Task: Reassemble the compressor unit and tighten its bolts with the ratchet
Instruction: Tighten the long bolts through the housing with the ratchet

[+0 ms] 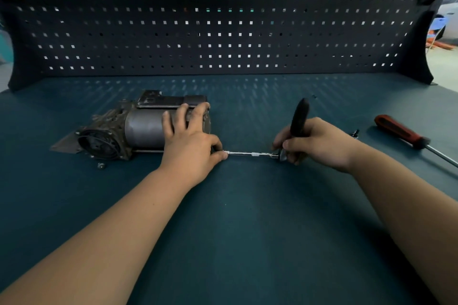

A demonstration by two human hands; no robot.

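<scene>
Both hands work at the middle of a dark teal workbench. The left hand lies spread over the right end of the compressor unit, fingers draped across its grey cylindrical body, while thumb and forefinger pinch the left end of a slim chrome extension bar where it meets the unit's near right corner. The right hand is clenched around the ratchet, whose black handle sticks up and away toward the far side; its head sits at the right end of the extension bar, low by the fingertips. The bar runs level, left to right, between the two hands, just above the bench.

The compressor unit lies on its side, left of centre, its round ribbed end facing near-left, with a flat bracket touching the bench. A small bolt lies on the bench just near that end. On the right, well apart, lies a red-handled screwdriver, shaft pointing near-right, and a small dark screw sits between it and the right wrist. A perforated pegboard stands along the far edge.
</scene>
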